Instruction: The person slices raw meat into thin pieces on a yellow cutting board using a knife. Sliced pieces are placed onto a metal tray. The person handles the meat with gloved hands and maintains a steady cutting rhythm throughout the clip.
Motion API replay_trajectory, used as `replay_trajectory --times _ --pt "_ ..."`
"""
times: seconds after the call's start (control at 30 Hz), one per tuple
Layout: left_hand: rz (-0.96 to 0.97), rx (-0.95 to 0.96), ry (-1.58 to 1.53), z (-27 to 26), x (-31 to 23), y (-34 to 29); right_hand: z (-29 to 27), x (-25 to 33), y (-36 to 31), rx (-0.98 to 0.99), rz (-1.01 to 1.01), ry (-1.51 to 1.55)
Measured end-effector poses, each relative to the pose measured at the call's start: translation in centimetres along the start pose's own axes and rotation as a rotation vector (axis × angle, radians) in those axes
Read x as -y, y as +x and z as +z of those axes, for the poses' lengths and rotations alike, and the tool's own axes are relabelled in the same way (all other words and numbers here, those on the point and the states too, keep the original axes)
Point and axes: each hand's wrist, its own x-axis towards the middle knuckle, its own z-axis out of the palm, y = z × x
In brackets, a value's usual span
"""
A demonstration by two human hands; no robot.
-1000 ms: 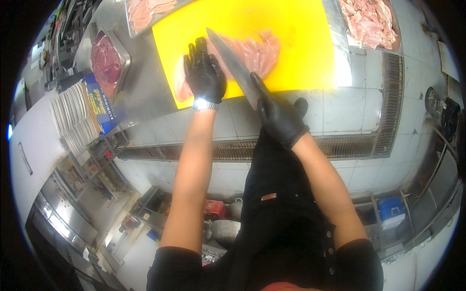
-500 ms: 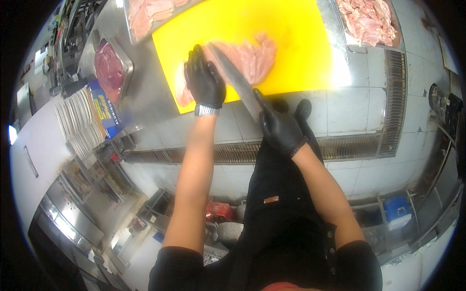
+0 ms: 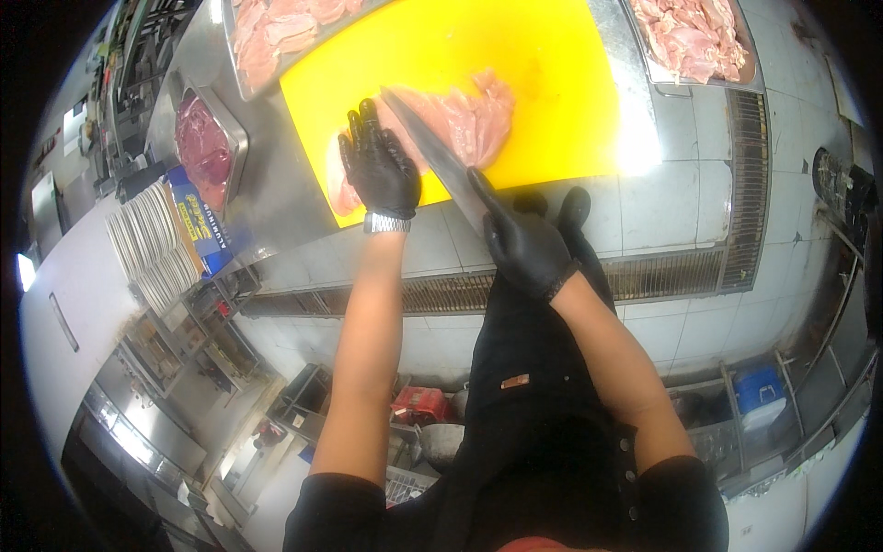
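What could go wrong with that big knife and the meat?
The knife in the right hand is close to the left hand, so a slip might cut it. The raw meat could be slippery and slide under the flat left hand. The yellow board seems to reach the table's edge, so a piece might drop to the floor.

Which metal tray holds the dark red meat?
The far-left metal tray, near the blue-and-yellow box; the top-left tray and top-right tray hold pale pink raw meat.
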Motion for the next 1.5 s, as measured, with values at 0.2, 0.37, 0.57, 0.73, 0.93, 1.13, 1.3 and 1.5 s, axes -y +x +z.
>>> replay_trajectory --times 0.2,0.37,0.57,0.73,0.93,1.13,1.3,1.5 --pt "-0.017 0.021 0.022 0.0 0.1 -0.1 0.8 0.7 1.7 -0.108 -0.059 0.043" --pt "0.001 0.049 0.046 -0.1 0.3 -0.1 1.9 -0.5 2.3 -0.173 -0.147 -0.031" --pt "0.038 0.051 0.091 0.0 0.7 -0.4 2.1 -1.0 0.9 -0.203 -0.18 -0.028" --pt "0.031 0.051 0.02 -0.2 1.2 -0.6 1.3 -1.0 0.1 0.042 0.037 0.106" --pt "-0.086 0.074 -0.381 -0.3 0.0 -0.3 2.0 -1.3 0.2 -0.073 -0.064 0.107" --pt "0.023 0.172 -0.215 -0.7 -1.9 -1.1 1.8 -1.3 0.1 -0.03 -0.01 0.124" --pt "-0.089 0.178 -0.484 -0.9 -1.3 -1.6 1.7 -1.2 0.3 0.037 0.034 0.151" --pt "-0.299 -0.059 -0.782 -0.4 -0.4 -2.2 1.9 -1.6 0.3 -0.007 -0.027 0.155"
